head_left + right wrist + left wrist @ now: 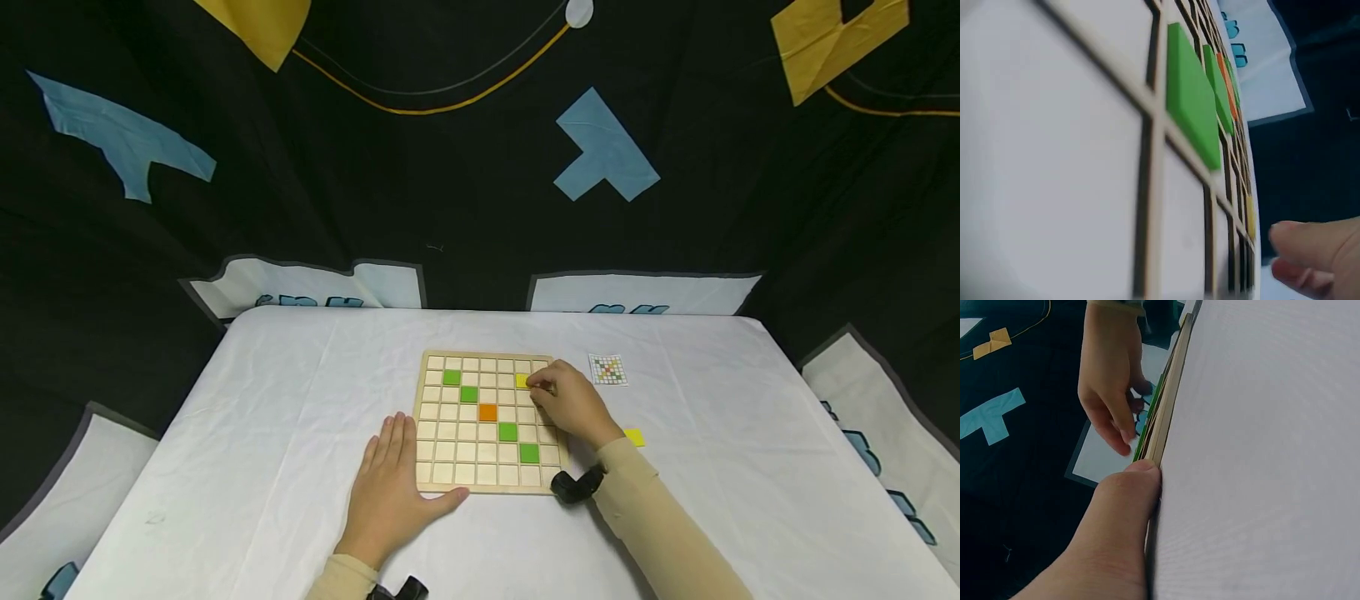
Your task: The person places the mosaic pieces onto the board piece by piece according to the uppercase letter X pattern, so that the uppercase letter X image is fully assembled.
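Observation:
A square wooden grid board (pixel 445 475) lies on the white table. Green tiles (pixel 507 432) and one orange tile (pixel 487 412) sit along a diagonal of its cells. My left hand (pixel 390 487) rests at the board's lower left corner, fingers straight along the left side; its thumb (pixel 1129 481) touches the front edge. At the upper right, a yellow tile (pixel 521 381) sits in a cell. My right hand (pixel 567 400) is over the right edge, bent fingertips right by that tile. In the right wrist view, a small gap shows between the yellow tile (pixel 1250 215) and the fingertips.
A small printed pattern card (pixel 607 370) lies right of the board. Another yellow piece (pixel 634 437) is on the table beside the right wrist. White cloth (pixel 247 433) covers the table, and a black curtain (pixel 480 192) with coloured shapes hangs behind it.

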A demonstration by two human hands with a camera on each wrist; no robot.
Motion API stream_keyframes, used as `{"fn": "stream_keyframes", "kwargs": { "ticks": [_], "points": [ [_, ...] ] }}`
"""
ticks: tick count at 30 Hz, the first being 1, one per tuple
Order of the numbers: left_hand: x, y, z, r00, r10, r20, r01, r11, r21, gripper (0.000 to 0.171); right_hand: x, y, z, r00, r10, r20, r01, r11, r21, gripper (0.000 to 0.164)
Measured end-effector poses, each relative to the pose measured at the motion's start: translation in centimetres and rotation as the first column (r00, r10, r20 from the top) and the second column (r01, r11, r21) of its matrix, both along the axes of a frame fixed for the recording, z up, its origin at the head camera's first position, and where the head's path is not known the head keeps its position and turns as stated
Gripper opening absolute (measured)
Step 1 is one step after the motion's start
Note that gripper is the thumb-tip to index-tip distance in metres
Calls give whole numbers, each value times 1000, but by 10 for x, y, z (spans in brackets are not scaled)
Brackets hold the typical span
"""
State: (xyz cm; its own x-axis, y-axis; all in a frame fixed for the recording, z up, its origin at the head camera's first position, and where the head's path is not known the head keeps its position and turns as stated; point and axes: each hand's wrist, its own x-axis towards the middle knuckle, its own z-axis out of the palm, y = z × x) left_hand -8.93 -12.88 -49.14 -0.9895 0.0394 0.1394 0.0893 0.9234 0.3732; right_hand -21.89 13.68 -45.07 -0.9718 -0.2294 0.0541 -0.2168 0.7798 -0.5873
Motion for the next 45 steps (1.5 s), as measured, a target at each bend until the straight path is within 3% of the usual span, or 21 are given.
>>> {"fn": "stream_keyframes", "kwargs": {
  "ticks": [6, 11, 21, 28, 36, 45],
  "points": [
    [0, -1, 0, 1000, 1, 6, -1, 1000, 1, 130, 11, 27, 6, 998, -49, -36, 47, 998, -35, 26],
    [0, 0, 0, 1000, 1, 6, -1, 1000, -4, 130, 20, 52, 6, 998, -69, -6, 69, 997, 27, 29],
    [0, 0, 0, 1000, 2, 10, -1, 1000, -2, 131, 35, 79, 8, 996, 41, 78, -50, 991, 126, 28],
    [0, 0, 0, 1000, -4, 9, 4, 1000, 7, 131, 35, 77, 3, 995, 27, 93, -37, 993, 115, 17],
    [-1, 1, -1, 1000, -13, -10, 13, 1000, 11, 130, 29, 68, 3, 992, -34, 124, 32, 999, 22, 15],
    [-1, 2, -1, 999, -30, -27, 30, 999, 17, 127, 17, 33, 6, 994, -49, 95, 59, 992, -111, 16]
  ]
}}
